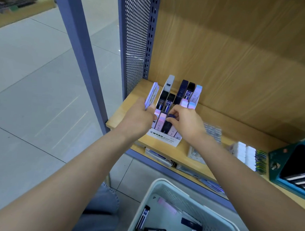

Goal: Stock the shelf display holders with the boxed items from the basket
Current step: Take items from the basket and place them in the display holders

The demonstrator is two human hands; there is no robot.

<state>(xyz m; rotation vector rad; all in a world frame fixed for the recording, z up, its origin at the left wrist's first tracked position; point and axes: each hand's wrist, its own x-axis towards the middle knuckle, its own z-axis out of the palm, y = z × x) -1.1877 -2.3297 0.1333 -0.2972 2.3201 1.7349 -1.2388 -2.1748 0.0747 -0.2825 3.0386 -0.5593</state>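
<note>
Presently, a dark box (167,126) is pinched long-axis upright in a front slot of the display holder (164,139) by the right hand (186,122), while a lilac box (152,95) is gripped upright by the left hand (139,116) just beside the holder's left edge.

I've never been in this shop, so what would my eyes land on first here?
Two hands meet in the middle. The left hand holds a purple box upright at the left side of the white display holder on the wooden shelf. The right hand pinches a dark blue box in the holder's front row. At the bottom of the picture, a pale basket has a few more boxes in it.
</note>
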